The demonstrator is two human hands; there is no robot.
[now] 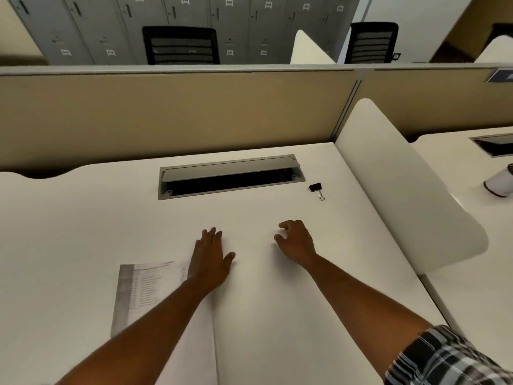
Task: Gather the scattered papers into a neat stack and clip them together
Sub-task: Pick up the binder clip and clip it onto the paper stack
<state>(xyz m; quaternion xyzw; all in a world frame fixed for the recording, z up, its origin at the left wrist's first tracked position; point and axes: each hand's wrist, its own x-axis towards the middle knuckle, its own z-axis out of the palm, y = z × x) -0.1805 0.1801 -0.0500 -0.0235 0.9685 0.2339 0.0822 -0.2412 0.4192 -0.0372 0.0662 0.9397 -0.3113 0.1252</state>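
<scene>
White tabletop (83, 232): your left hand (211, 259) lies flat, partly covering printed papers (150, 290); blank sheets barely discernible. Right hand (295, 241) loosely curled, empty. Black binder clip (316, 189) beyond.

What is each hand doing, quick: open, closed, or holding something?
Left hand: open, fingers straight, flat on the papers.
Right hand: open, fingers loosely curled, holding nothing.

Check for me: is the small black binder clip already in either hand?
No: the small black binder clip lies alone on the white desk, beyond the right hand.
</scene>
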